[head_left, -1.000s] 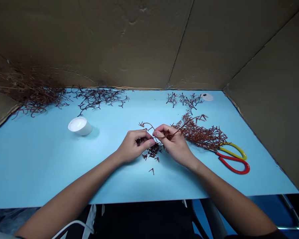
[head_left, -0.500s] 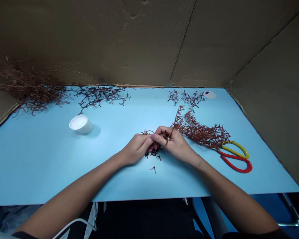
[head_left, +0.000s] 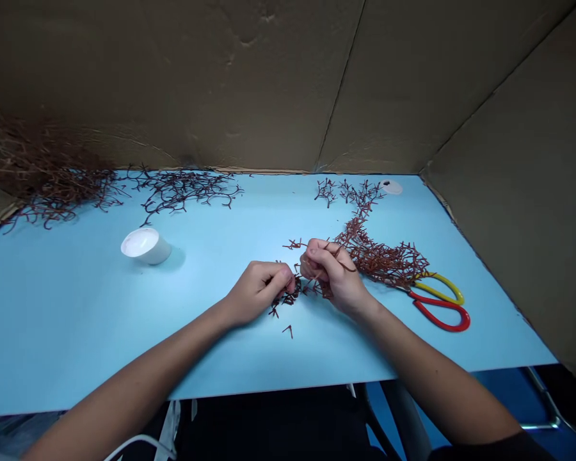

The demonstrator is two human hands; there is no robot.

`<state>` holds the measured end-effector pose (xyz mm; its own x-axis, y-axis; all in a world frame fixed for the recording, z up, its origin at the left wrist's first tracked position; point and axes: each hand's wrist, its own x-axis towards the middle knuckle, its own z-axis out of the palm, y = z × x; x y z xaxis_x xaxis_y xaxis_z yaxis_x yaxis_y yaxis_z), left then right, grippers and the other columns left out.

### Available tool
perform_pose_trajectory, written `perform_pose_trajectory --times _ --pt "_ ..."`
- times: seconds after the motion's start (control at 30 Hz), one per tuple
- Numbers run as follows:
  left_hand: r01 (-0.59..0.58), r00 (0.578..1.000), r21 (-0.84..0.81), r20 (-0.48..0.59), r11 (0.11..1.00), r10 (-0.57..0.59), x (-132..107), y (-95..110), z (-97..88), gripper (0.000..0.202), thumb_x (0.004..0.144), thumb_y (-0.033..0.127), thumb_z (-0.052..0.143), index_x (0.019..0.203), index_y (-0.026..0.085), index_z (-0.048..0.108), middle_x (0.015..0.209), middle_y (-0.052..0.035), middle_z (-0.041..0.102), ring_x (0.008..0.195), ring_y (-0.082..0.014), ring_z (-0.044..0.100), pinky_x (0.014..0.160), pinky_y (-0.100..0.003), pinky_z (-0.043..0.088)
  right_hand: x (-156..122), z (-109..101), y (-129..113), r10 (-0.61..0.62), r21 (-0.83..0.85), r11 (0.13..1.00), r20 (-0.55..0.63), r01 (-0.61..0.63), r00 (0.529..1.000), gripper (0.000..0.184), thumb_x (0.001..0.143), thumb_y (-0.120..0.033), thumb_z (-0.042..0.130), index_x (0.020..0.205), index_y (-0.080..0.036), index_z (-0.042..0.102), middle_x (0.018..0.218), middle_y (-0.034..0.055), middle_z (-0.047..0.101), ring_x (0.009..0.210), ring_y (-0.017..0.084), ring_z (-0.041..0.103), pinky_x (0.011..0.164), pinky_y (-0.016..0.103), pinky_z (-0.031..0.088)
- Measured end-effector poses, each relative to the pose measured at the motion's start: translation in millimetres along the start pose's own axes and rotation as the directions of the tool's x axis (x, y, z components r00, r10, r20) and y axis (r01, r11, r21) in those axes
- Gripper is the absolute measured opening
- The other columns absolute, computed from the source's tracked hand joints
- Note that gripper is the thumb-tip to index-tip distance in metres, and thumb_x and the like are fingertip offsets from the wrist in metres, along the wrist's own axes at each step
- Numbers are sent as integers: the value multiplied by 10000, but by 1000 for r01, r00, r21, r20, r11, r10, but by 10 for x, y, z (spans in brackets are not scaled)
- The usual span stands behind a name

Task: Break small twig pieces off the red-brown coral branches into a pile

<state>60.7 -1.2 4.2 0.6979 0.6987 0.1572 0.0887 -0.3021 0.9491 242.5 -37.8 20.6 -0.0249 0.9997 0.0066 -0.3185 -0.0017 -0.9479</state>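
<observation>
The right hand [head_left: 333,275] is curled with its thumb and fingers closed on a thin red-brown sprig [head_left: 348,266], whose tip pokes out past the fingers. The left hand [head_left: 256,293] sits just beside it, with a narrow gap between the two. Its fingers curve down over a small heap of snipped sprigs [head_left: 287,294], touching the heap at their tips, but whether they grip a piece cannot be told.

The heap lies in the gap in front of the hands, and a few pieces trail from it towards the right hand. A forked sprig [head_left: 295,244] lies just beyond the knuckles of the right hand, and a single short piece [head_left: 288,330] lies alone nearer the person.

Right of the right hand spreads a large clump of branching sprigs [head_left: 384,261], narrowing into a strand that runs away from the person to a looser cluster [head_left: 352,192]. Beside the clump, further right, lie scissors [head_left: 436,304] with red and yellow loop handles, their blades reaching under its edge.

Left of the hands, a white cup [head_left: 145,246] lies on its side on the blue board [head_left: 77,333]. Further left and away from the person, a spread of dark sprigs [head_left: 182,190] meets a dense tangle [head_left: 48,173] heaped against the cardboard wall [head_left: 221,83].
</observation>
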Motion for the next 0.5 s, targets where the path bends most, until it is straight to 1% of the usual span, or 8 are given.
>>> perform_pose_trajectory --times 0.07,0.13,0.2,0.23,0.3,0.4,0.43,0.5 --pt "-38 999 113 -21 993 41 3 -29 10 303 1028 301 527 816 167 697 696 -8 659 610 -121 528 620 -263 412 8 -67 -26 -22 -244 970 -24 16 999 345 896 -428 697 649 -221 575 543 -58 440 505 102 334 515 280 252" --pt "-56 995 174 -76 983 70 1 -51 26 180 975 234 577 880 172 716 736 -1 694 612 -115 545 620 -257 427 8 -109 -37 -90 -466 882 -24 69 996 259 914 -407 653 753 -207 685 567 -42 504 518 112 389 522 280 276" --pt "-67 990 212 -110 975 92 -4 -63 38 99 933 222 628 903 176 711 734 9 692 610 -113 558 622 -256 443 -1 -126 -36 -150 -618 775 18 129 989 230 931 -384 621 874 -198 744 576 -36 547 526 120 433 537 280 305" --pt "-63 988 226 -123 972 92 -8 -65 39 77 916 241 665 913 177 707 729 12 686 614 -117 565 621 -258 450 -8 -130 -33 -162 -666 730 50 154 985 231 939 -372 606 910 -195 751 585 -33 567 532 123 451 546 279 320" --pt "-41 984 229 -160 972 79 -13 -62 29 144 898 308 724 956 178 702 739 11 683 630 -127 584 609 -261 457 -19 -134 -27 -163 -727 656 126 203 979 232 956 -348 576 914 -190 741 589 -33 569 535 120 465 560 278 338" --pt "-28 969 178 -235 984 70 -15 -51 -9 240 932 392 711 1040 180 680 819 -7 705 666 -136 622 600 -263 466 -28 -149 -23 -146 -786 553 234 275 961 229 976 -306 542 885 -187 715 570 -53 501 524 107 421 580 278 326" --pt "-36 966 174 -246 984 79 -14 -50 -23 234 951 399 694 1034 182 671 830 -9 706 663 -133 623 601 -264 466 -30 -154 -24 -138 -799 526 258 292 956 231 983 -298 534 881 -186 708 566 -60 473 520 104 398 584 279 317" --pt "-68 969 228 -216 971 119 -11 -58 -47 205 991 391 659 976 187 659 797 -3 687 636 -124 595 608 -270 453 -32 -158 -31 -120 -807 503 289 309 950 235 998 -296 521 877 -186 689 574 -66 440 527 101 367 592 281 304"
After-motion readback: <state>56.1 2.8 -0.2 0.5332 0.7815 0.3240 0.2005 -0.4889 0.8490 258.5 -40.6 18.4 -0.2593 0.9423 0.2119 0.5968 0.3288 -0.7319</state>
